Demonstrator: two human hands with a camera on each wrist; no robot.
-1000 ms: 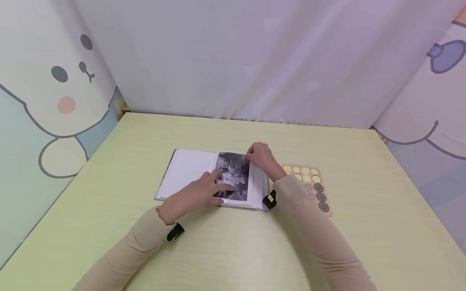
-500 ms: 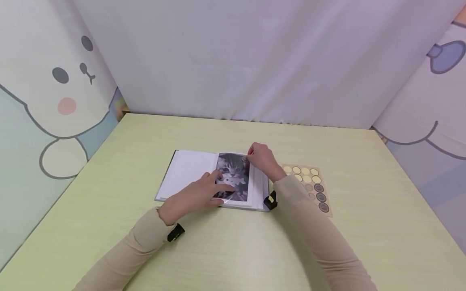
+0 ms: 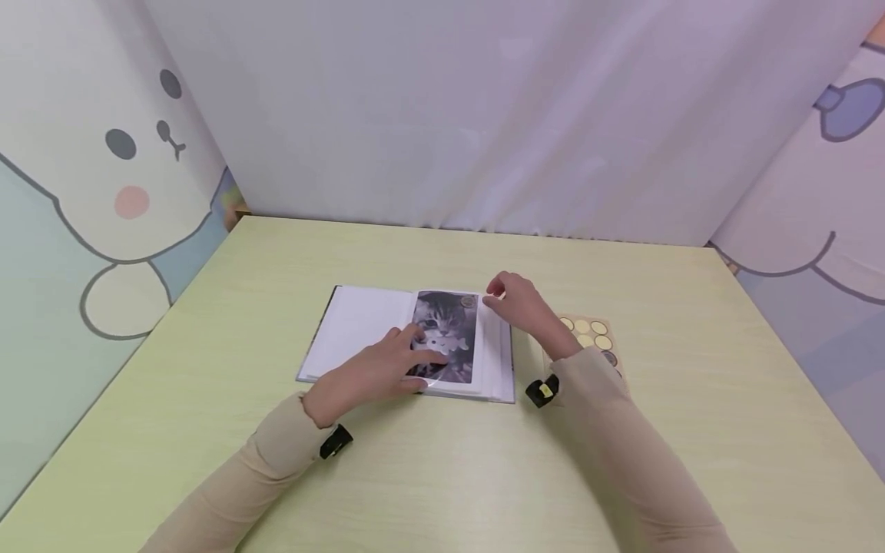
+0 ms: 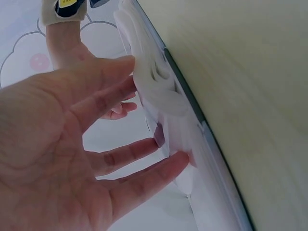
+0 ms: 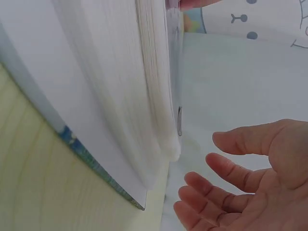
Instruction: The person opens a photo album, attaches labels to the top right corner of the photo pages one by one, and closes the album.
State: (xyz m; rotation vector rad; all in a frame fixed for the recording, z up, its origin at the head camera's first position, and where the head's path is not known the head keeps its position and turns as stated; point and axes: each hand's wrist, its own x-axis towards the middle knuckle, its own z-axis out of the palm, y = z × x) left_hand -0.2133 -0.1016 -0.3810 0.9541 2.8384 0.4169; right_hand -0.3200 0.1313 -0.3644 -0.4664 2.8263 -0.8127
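An open photo album (image 3: 359, 326) with white pages lies on the table. Its right page holds a black-and-white kitten picture (image 3: 435, 305) in a clear sleeve. A round grey sticker (image 3: 468, 301) sits at the picture's upper right corner; in the right wrist view, its edge (image 5: 180, 121) stands slightly up from the page. My left hand (image 3: 376, 370) rests spread on the picture's lower left part, fingers nearly straight. Just right of the page, my right hand (image 3: 523, 304) hovers apart from the sticker, fingers loosely bent and holding nothing, as its palm (image 5: 284, 178) shows.
To the right of the album, partly under the right forearm, lies a brown sheet (image 3: 586, 326) of round yellow and dark stickers. A pale curtain (image 3: 442, 115) hangs behind the table (image 3: 429, 461). Cartoon-printed panels (image 3: 131, 200) flank both sides.
My right hand has let go of the round sticker and drawn back to the right, leaving it on the picture's corner. My left hand has stayed in place.
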